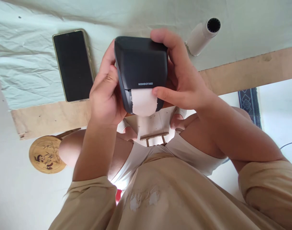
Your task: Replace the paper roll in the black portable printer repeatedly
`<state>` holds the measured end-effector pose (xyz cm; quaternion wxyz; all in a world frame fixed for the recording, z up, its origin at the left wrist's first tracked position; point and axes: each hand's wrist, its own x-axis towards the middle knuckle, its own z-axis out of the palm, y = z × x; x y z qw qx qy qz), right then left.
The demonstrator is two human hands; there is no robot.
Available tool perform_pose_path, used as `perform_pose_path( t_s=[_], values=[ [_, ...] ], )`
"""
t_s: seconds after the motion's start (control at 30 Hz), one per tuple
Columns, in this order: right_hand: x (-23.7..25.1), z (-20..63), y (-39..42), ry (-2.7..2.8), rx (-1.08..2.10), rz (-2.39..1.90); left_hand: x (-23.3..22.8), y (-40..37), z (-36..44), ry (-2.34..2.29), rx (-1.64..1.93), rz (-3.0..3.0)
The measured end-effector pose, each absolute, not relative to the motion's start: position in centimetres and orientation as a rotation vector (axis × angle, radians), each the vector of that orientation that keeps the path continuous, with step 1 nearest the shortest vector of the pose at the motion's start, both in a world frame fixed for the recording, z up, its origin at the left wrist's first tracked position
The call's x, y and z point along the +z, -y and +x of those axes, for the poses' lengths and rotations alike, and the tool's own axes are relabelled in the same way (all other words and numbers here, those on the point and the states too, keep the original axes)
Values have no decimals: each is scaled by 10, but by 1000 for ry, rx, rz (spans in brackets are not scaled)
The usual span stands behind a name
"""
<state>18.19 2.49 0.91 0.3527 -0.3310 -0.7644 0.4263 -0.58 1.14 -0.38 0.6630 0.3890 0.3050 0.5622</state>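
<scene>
A black label printer [142,64] marked NIIMBOT is held up between both hands, above the table's near edge. White paper [144,102] comes out of its front slot and curls downward. My left hand [107,92] is closed round the printer's left side, its fingers partly hidden behind it. On the right side, my right hand [181,73] grips the body, with the index finger over the far top corner. The right thumb presses at the paper's right edge, close to the slot.
A phone [73,65] with a dark screen lies on the pale green cloth [28,64] at left. At right a white cylinder with a dark round end [203,35] rests on the cloth. The bare wooden edge [253,60] runs along the table's near side. A round wooden stool [47,155] stands below left.
</scene>
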Motion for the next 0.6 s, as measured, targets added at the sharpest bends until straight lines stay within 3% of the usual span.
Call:
perform_pose_path(
  t_s=[0.23,0.47,0.6],
  values=[
    [29,182,-23,1907,513,-1056,0,-7,-5,-604,1280,887],
    [39,169,-21,1492,726,-891,-3,-5,-5,-708,1219,1005],
    [40,170,-21,1528,649,-980,-6,-8,-6,-726,1205,1103]
  ],
)
